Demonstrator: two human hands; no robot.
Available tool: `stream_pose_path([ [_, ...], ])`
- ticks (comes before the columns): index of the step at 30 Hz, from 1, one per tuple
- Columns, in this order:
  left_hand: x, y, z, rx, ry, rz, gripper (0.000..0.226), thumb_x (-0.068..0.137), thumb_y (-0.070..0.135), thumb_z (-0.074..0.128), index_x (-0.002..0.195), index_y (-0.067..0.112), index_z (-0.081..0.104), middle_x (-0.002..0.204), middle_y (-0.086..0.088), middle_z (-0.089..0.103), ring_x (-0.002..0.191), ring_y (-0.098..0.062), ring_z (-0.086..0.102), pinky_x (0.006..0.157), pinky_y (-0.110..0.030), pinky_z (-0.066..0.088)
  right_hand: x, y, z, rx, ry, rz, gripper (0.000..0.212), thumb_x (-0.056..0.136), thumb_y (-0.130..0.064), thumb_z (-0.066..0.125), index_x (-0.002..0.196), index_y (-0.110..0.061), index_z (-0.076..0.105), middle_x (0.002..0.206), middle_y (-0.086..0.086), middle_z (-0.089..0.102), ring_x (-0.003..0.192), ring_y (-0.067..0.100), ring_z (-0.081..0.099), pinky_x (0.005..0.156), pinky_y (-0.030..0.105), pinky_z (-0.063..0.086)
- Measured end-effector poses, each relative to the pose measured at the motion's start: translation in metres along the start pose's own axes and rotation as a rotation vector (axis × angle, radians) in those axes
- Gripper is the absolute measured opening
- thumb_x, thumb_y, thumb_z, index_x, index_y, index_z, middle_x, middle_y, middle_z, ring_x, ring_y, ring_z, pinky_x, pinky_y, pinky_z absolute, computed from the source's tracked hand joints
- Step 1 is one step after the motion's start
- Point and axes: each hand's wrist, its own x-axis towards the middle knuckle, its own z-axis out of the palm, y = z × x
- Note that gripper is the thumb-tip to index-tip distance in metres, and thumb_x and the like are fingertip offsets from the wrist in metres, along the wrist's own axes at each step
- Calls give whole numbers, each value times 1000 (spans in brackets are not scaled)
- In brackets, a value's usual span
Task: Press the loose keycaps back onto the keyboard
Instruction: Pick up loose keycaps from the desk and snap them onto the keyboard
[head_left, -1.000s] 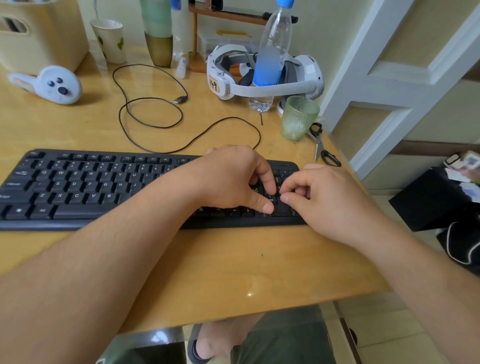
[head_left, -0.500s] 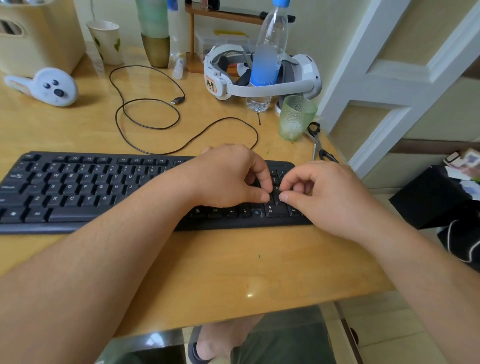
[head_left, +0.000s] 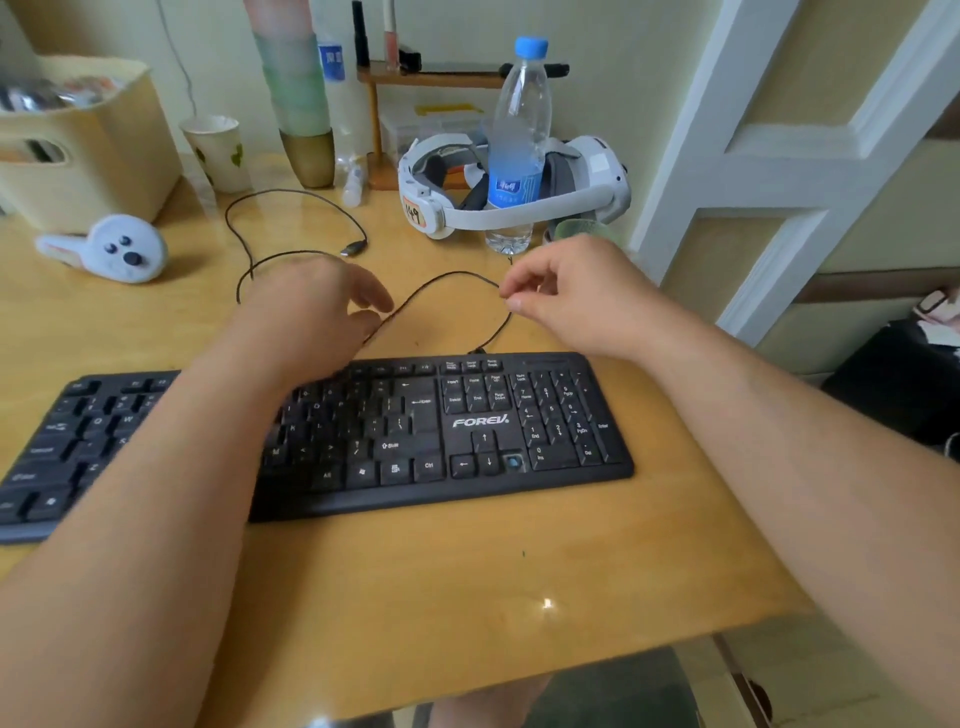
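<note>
Both hands hover past the keyboard (head_left: 467, 431) on the desk (head_left: 467, 571): left hand (head_left: 311, 306) relaxed, empty; right hand (head_left: 566, 296) pinching, contents unclear. One bare switch (head_left: 513, 461) shows bottom-right; align the cap squarely, then press straight down.

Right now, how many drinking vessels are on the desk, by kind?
Water bottle: 1
Paper cup: 1
Green glass, mostly hidden behind the right hand: 1
Total: 3
</note>
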Motion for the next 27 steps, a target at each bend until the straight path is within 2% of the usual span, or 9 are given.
stream_pose_path([
  [5,0,6,10,-64,-37,-46,17,97,32,65,110,38,75,106,16,71,101,-12,64,87,-33,53,30,-6,25,-44,-130,-42,19,95,-25,73,112,-31,78,104,-13,71,81,-8,55,67,3,33],
  [10,0,13,20,-78,-76,-42,21,98,34,63,115,39,74,108,16,71,97,-8,57,82,-28,47,37,-9,26,-124,-386,-94,24,92,-11,72,94,-35,77,97,-14,65,90,2,59,71,19,44],
  [13,-3,19,21,-84,-81,-14,23,99,32,61,117,40,73,111,16,71,105,-12,62,88,-31,52,37,-3,23,-177,-479,-132,40,93,-7,71,102,-46,75,98,-19,57,92,-4,56,74,20,44],
  [15,-4,23,22,-100,-94,-13,25,100,31,59,118,40,73,114,15,71,105,-12,63,90,-32,54,38,-1,26,-174,-528,-168,45,95,-6,69,111,-47,73,99,-19,53,91,-10,53,81,20,47],
  [18,-5,26,23,-110,-104,-13,25,100,31,59,118,41,72,113,14,72,102,-12,65,89,-36,57,44,-4,28,-177,-553,-207,34,93,-13,73,103,-45,74,103,-14,56,95,-4,57,89,33,53],
  [21,-6,27,23,-124,-110,-31,25,99,31,58,117,42,72,109,14,72,99,-12,65,87,-37,58,52,-4,29,-227,-547,-236,25,89,-21,77,100,-44,74,101,-15,58,93,-2,57,81,32,48],
  [24,-5,28,24,-140,-90,-59,27,101,31,56,121,43,69,110,12,71,103,-15,64,87,-41,58,55,-4,31,-275,-494,-250,27,88,-27,79,107,-43,70,102,-17,58,97,6,57,87,37,52],
  [25,-4,27,25,-140,-79,-73,29,101,31,54,123,44,68,112,10,71,105,-17,63,87,-42,58,54,-4,32,-273,-478,-252,29,88,-26,79,111,-42,69,103,-16,59,96,7,57,88,35,52],
  [27,-3,27,26,-143,-69,-100,32,102,30,52,125,46,66,114,5,69,102,-19,63,85,-42,58,50,-4,30,-214,-485,-222,37,90,-21,76,121,-38,67,104,-13,61,87,2,56,78,20,48],
])
